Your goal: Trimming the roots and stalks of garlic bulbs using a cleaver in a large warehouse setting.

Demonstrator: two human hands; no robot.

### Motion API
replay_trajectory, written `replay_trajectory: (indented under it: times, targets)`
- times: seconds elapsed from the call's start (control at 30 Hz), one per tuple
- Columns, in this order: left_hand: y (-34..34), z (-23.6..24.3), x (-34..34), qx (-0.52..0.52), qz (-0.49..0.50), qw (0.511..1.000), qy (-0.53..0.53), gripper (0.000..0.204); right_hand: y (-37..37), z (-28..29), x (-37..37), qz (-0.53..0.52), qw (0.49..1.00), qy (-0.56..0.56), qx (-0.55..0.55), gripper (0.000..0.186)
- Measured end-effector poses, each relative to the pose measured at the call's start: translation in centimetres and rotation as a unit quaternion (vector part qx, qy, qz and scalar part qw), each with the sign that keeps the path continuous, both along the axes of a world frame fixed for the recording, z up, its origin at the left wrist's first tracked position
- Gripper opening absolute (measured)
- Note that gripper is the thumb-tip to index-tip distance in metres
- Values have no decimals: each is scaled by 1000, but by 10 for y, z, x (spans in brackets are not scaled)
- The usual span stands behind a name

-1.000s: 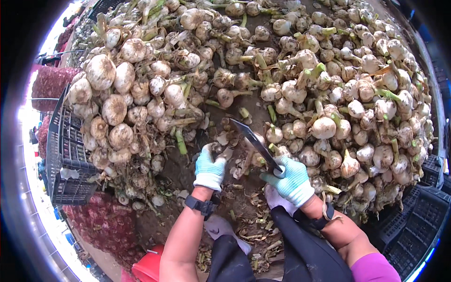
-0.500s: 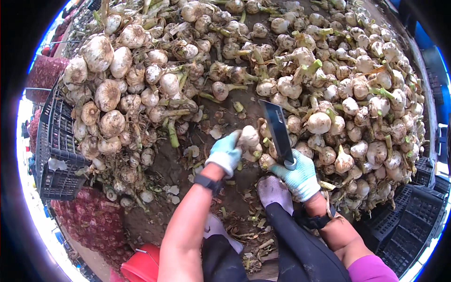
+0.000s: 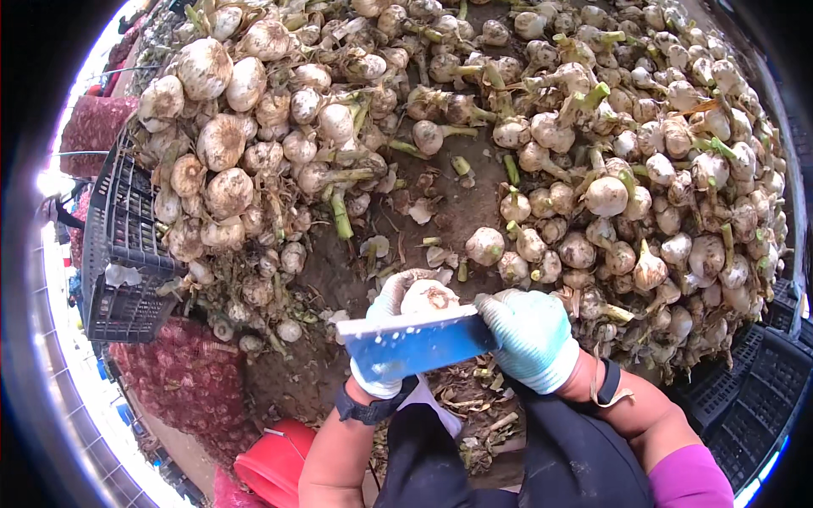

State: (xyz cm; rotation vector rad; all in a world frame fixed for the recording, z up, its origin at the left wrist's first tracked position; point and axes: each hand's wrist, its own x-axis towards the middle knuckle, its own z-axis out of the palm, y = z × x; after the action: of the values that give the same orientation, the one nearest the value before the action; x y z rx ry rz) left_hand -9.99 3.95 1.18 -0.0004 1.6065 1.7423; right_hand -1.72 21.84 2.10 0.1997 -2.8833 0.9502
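Observation:
My left hand (image 3: 389,295), in a pale blue-green knit glove, is closed around a white garlic bulb (image 3: 428,296) above my knees. The bulb's root side faces up. In the same kind of glove, my right hand (image 3: 532,334) grips a broad cleaver (image 3: 419,343). Its flat blade reaches left across the front of the bulb, looks blue and carries white flecks. It hides part of my left hand and the bulb's lower side; I cannot tell whether its edge touches the bulb. A loose garlic bulb (image 3: 485,246) lies on the soil just beyond my hands.
Garlic with cut stalks forms a big heap on the right (image 3: 644,195) and another on the left (image 3: 254,135). A black crate (image 3: 127,254), a red mesh sack (image 3: 186,372) and a red bucket (image 3: 275,464) stand at left. More black crates (image 3: 745,398) are at lower right.
Both hands have come closer to my body and together. The cleaver has swung from pointing away to lying crosswise before the bulb in my left hand. The view has shifted slightly.

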Motion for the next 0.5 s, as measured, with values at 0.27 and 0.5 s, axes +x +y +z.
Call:
replay_trajectory:
  times: [0.27,0.5]
  targets:
    - [-2,3,14,-75,53,996,-2,40,-15,-6,-4,36,998,11,-53,28]
    - [1,40,28,87,70,957,-268,23,1,-55,-19,-226,964,-74,-119,21]
